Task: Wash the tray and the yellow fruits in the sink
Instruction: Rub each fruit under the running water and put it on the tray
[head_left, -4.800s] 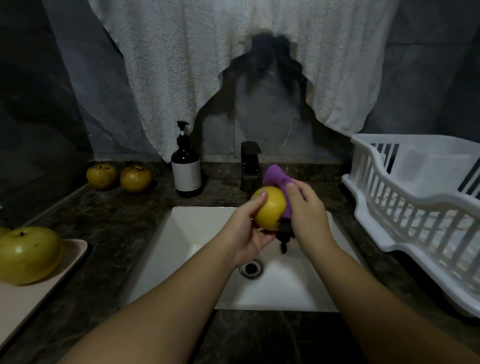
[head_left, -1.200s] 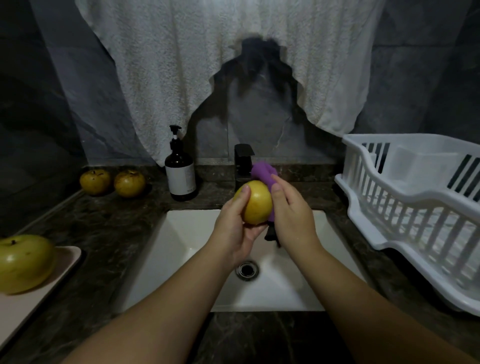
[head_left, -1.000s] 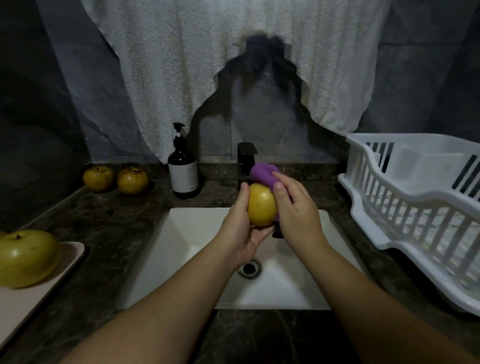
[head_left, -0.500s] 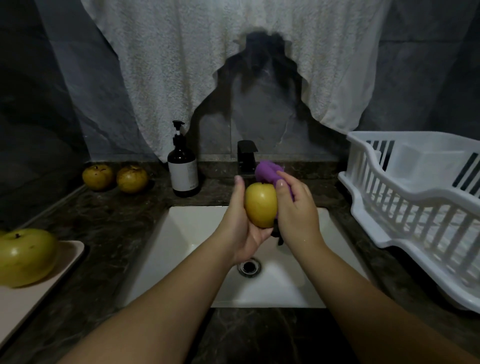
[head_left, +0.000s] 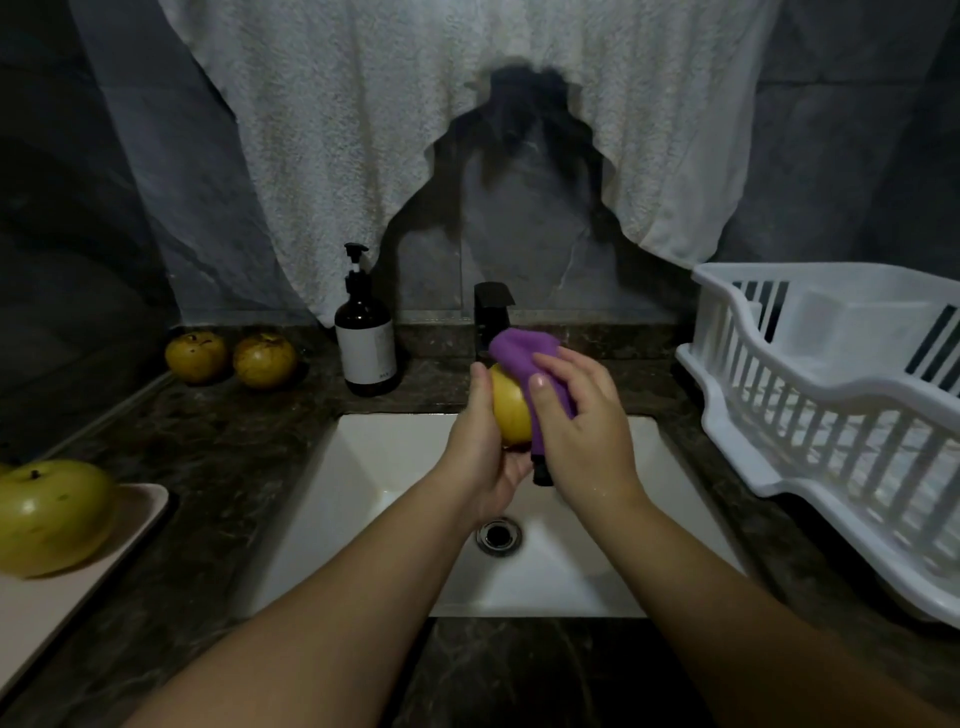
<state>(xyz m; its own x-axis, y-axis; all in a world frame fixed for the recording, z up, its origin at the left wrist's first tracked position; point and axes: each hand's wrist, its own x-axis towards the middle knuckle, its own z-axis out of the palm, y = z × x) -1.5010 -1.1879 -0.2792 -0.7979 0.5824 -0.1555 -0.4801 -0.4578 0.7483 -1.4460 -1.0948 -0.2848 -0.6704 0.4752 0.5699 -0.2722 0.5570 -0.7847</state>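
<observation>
While both forearms reach in from the near edge, the hands meet over the white sink (head_left: 363, 499), above its drain (head_left: 498, 538). Left hand (head_left: 480, 452) cups a yellow fruit (head_left: 510, 413) from the left and below, fingers curled round it. Right hand (head_left: 582, 431) presses a purple cloth (head_left: 524, 353) against the fruit's right side, thumb and fingers curled onto the cloth; a dark end hangs below the palm. At the near left, a pale tray (head_left: 62, 597) lies on the dark table (head_left: 208, 467) with a large green-yellow fruit (head_left: 52, 517) on it. Right of the sink stands a white dish rack (head_left: 831, 447). Farther back, two yellow fruits (head_left: 196, 357) (head_left: 264, 360) sit side by side at the wall, then a dark pump bottle (head_left: 366, 343), then a black tap (head_left: 492, 312) behind the cloth. White towel (head_left: 415, 104) hangs over the wall
</observation>
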